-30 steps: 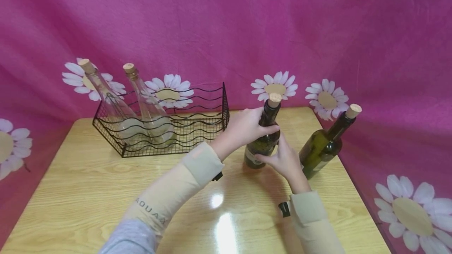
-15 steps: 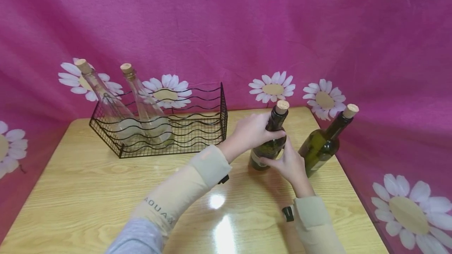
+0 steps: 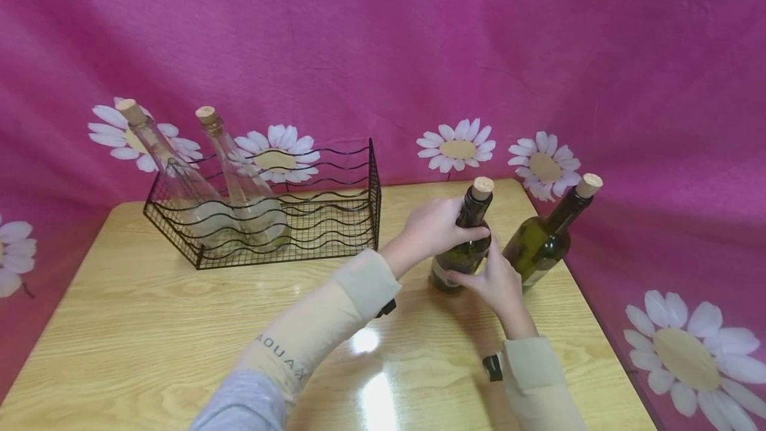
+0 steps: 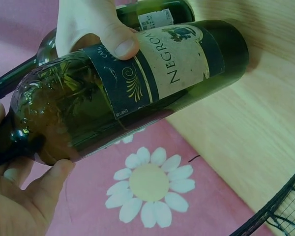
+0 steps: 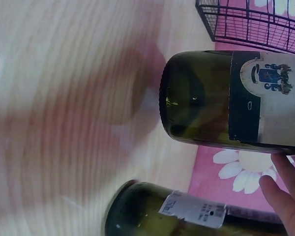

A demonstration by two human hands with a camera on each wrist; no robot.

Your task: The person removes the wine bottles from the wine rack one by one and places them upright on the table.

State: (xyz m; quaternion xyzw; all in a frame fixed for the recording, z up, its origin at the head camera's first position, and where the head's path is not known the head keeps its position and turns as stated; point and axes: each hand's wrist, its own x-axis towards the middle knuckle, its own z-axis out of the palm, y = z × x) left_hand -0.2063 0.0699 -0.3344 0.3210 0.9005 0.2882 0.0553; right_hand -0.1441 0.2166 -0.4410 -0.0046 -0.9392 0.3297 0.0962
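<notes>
Both hands hold a dark green wine bottle [image 3: 457,259] with a cork [image 3: 482,186] in its mouth. My left hand [image 3: 437,226] grips it round the neck and shoulder, thumb across the front. Lower down, my right hand [image 3: 498,279] grips the body, its thumb [image 4: 120,44] lying on the cream and dark label [image 4: 174,61] in the left wrist view. The bottle's base shows close over the table in the right wrist view. A second corked green bottle [image 3: 538,245] stands just right of the held one, partly behind the right hand.
A black wire rack [image 3: 326,221] with wavy rails stands at the back left of the wooden table [image 3: 179,331]. Two clear corked bottles, one [image 3: 179,181] at the left end and another [image 3: 239,175] beside it, lean in it. Pink flowered cloth [image 3: 335,32] hangs behind.
Both hands have carried the held bottle to the right and lower, nearer the second green bottle. The grip looks the same. The head view has shifted slightly.
</notes>
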